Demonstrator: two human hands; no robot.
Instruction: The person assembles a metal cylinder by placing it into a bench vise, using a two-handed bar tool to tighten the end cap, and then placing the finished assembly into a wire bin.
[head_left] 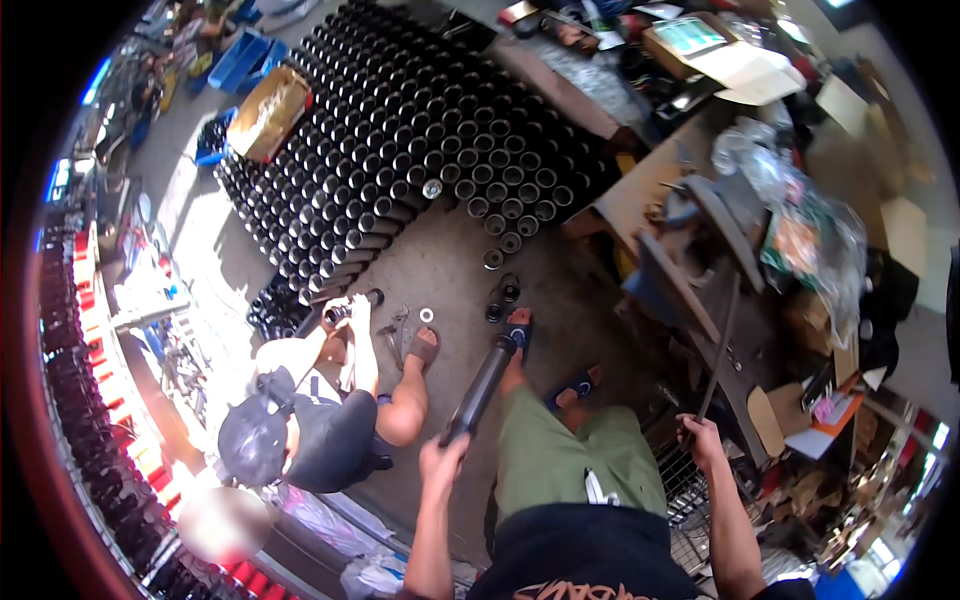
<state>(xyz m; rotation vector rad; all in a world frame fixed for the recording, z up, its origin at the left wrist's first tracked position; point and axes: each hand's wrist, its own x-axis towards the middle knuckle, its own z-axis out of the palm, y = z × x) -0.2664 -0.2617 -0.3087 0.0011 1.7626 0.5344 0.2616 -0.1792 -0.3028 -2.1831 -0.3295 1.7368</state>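
My left hand is closed round the lower end of a thick black tube, which slants up and away to a collar near my left sandal. On the right, my right hand grips the near end of a long thin dark metal bar. The bar's far part lies across the bench with the clamp-like metal plates. Ahead of my feet, a few short black rings sit on the floor.
Many black tubes stand packed upright ahead. At left a person in a dark cap crouches, both hands on another black tube. A white ring lies on the floor near them. Plastic bags and cardboard crowd the right bench.
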